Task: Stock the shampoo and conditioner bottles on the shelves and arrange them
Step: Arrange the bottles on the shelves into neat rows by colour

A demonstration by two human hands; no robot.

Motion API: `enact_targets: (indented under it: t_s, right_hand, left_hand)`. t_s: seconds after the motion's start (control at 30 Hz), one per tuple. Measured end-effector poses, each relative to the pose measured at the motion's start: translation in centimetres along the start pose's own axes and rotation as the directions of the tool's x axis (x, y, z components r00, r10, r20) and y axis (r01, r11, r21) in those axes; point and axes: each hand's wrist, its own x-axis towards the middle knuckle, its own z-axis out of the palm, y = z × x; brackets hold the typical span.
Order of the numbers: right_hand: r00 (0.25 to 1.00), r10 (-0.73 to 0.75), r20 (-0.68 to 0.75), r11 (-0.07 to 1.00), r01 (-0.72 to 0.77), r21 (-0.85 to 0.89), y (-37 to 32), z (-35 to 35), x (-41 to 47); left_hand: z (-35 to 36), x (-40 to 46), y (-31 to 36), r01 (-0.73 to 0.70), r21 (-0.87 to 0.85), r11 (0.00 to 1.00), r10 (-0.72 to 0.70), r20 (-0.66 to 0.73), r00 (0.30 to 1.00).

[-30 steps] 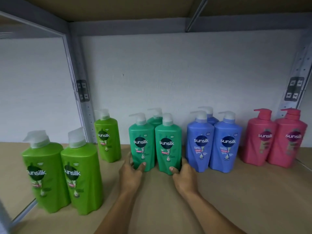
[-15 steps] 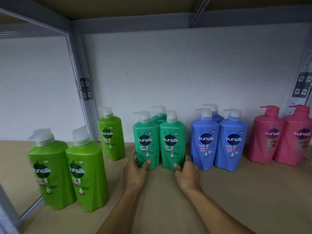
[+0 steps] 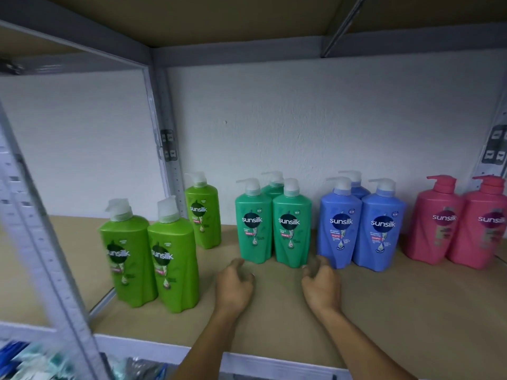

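Two teal pump bottles (image 3: 253, 223) (image 3: 291, 229) stand side by side on the brown shelf board (image 3: 397, 311), with a third teal one (image 3: 273, 185) behind them. My left hand (image 3: 234, 286) and my right hand (image 3: 321, 283) hover just in front of the pair, fingers loosely curled, holding nothing. Right of them stand three blue bottles (image 3: 340, 226) and two pink bottles (image 3: 436, 223). Two lime green bottles (image 3: 129, 259) (image 3: 172, 264) stand forward at the left, and a third lime one (image 3: 203, 212) stands further back.
A grey metal upright (image 3: 41, 256) crosses the left foreground, and another post (image 3: 167, 149) stands at the back. The white wall closes the back of the shelf. Blurred packaged goods (image 3: 35, 363) lie on the level below at the bottom left.
Both hands have let go of the two front teal bottles and drawn back toward me. The view has pulled back and shifted, showing more of the shelf frame.
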Motion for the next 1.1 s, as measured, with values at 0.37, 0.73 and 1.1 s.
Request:
enact_targets:
  t_s: [0.37, 0.73, 1.1]
  right_hand:
    - [0.968, -0.099, 0.232, 0.995, 0.096, 0.023, -2.3, 0.2, -7.7]
    - [0.914, -0.135, 0.382, 0.981, 0.069, 0.182, -7.8, 7.7, -11.5]
    - [0.916, -0.236, 0.326, 0.945, 0.137, 0.298, -10.7, 4.2, -6.6]
  left_hand:
    - [-7.9, -7.7, -1.6, 0.05, -0.324, 0.945, -0.085, -0.094, 0.992]
    - [-13.3, -6.8, -5.2, 0.162, -0.251, 0.954, -0.227, -0.256, 0.94]
    - [-11.4, -4.2, -5.0, 0.198, -0.08, 0.977, -0.211, -0.2, 0.957]
